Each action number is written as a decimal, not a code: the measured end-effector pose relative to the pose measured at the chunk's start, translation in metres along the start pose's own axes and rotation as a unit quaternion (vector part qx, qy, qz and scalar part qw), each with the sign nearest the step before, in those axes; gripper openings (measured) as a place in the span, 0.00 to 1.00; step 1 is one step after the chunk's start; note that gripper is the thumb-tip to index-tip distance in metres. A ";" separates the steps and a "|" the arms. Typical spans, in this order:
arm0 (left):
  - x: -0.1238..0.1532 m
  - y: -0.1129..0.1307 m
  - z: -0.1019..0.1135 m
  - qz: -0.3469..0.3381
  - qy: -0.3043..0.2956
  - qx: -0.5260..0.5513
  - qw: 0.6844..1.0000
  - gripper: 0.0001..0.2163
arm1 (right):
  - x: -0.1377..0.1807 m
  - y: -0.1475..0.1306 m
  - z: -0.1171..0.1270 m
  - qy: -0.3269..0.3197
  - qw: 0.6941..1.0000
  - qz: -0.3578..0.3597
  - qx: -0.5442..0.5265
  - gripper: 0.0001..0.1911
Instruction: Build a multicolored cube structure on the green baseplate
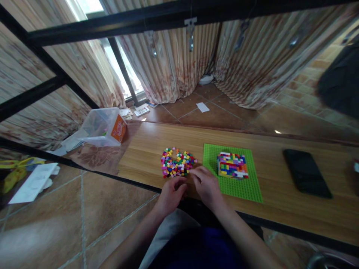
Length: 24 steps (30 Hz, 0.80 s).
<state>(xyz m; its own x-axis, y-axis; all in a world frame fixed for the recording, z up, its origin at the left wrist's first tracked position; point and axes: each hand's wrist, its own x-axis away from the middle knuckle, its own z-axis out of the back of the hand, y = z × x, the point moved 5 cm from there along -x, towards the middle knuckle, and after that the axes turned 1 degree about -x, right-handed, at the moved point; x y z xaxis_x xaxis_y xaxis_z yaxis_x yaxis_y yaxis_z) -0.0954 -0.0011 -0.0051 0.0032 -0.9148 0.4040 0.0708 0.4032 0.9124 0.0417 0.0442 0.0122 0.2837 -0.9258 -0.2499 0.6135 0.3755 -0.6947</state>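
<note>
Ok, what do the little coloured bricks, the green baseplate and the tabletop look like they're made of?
Loose bricks: likely hard plastic, with bright, solid, uniform colours. Green baseplate: probably the same plastic, thin and flat, even bright green. Tabletop: wood-look with pale grain lines and a smooth finish; solid wood or laminate, cannot tell.

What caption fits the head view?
Left hand and right hand at a pile of coloured bricks beside a green baseplate.

A wooden table (280, 213) lies under the grip and runs off to its right. Black metal bars (112, 27) cross above. Beyond the grip, striped, stained curtains (174, 71) hang down to a brown tiled floor (215, 116). Far up and left of the grip, daylight comes through a window (123, 71).
</note>
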 end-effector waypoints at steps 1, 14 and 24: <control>0.000 0.000 0.001 -0.002 0.002 0.002 1.000 0.11 | -0.004 -0.001 -0.003 -0.015 1.000 0.015 0.016 0.14; -0.005 -0.002 0.000 0.004 0.004 0.011 1.000 0.12 | -0.009 -0.005 -0.005 -0.080 0.987 0.039 0.135 0.08; -0.005 0.003 0.002 0.008 0.016 0.000 1.000 0.13 | -0.010 -0.008 -0.005 -0.091 0.982 0.038 0.159 0.09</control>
<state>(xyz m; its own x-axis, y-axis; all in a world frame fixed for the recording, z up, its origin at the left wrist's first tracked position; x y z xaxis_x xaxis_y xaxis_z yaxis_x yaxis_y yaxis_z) -0.0968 0.0044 -0.0040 0.0354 -0.9088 0.4158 0.0702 0.4173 0.9061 0.0297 0.0504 0.0171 0.4471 -0.8824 -0.1469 0.7764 0.4643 -0.4261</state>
